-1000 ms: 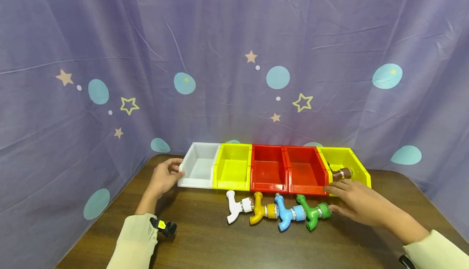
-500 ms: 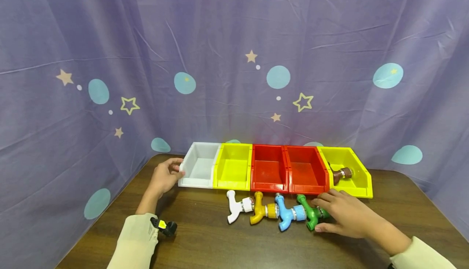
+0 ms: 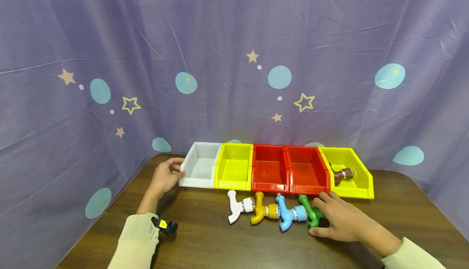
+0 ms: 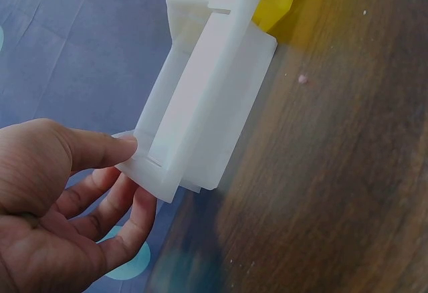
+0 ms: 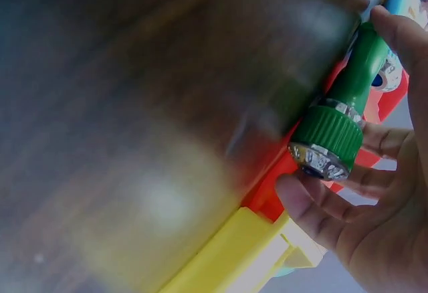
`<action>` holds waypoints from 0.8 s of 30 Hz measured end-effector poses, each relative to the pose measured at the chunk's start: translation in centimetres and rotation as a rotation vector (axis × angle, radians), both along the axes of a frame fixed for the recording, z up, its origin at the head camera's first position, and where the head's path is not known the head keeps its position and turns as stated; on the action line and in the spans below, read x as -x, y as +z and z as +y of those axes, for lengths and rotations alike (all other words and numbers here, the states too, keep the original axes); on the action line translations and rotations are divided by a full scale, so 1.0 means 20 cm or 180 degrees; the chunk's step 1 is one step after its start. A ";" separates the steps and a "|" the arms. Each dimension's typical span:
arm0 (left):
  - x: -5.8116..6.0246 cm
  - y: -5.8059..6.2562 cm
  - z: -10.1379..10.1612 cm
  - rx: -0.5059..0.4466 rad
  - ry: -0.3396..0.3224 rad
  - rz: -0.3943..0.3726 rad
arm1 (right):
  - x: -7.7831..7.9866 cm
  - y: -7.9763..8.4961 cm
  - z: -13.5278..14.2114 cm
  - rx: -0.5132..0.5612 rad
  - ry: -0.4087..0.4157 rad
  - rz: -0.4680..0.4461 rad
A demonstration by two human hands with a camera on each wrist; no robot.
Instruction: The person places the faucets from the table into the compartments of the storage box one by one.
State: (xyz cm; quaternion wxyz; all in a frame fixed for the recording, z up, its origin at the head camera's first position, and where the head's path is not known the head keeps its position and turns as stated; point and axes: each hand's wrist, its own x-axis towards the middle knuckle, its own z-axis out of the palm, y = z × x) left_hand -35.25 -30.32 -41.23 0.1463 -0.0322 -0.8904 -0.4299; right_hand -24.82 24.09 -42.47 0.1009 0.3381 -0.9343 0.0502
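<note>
My left hand [image 3: 165,178] holds the outer side wall of the white bin [image 3: 196,182], thumb over the rim and fingers beneath it in the left wrist view. The right hand [image 3: 341,219] is around the green tap [image 3: 313,215], the rightmost of a row of taps on the table. In the right wrist view the thumb lies against the tap's body [image 5: 356,72], with the fingers on its far side near the ribbed green collar [image 5: 328,132]. To its left lie a light blue tap [image 3: 288,214], a yellow tap [image 3: 260,210] and a white tap [image 3: 236,207].
Right of the white bin stand a yellow bin [image 3: 233,171], two red bins [image 3: 269,173] side by side, and another yellow bin [image 3: 351,191] with a brown tap [image 3: 342,175] inside. A purple patterned curtain [image 3: 220,118] hangs behind the brown wooden table [image 3: 205,236].
My right hand has moved left and down from the front of the right yellow bin onto the green tap, closing around it. The left hand stays on the white bin.
</note>
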 end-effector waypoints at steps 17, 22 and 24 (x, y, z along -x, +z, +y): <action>0.00 0.00 0.00 -0.0042 0.0005 -0.0065 | -0.03 0.04 0.05 -0.0025 0.0166 0.0230; 0.00 -0.01 0.00 -0.0022 0.0004 -0.0057 | -0.05 0.08 0.06 0.0017 0.0181 0.0358; 0.00 -0.01 0.00 -0.0014 0.0008 -0.0061 | -0.05 0.09 0.07 0.0039 0.0201 0.0460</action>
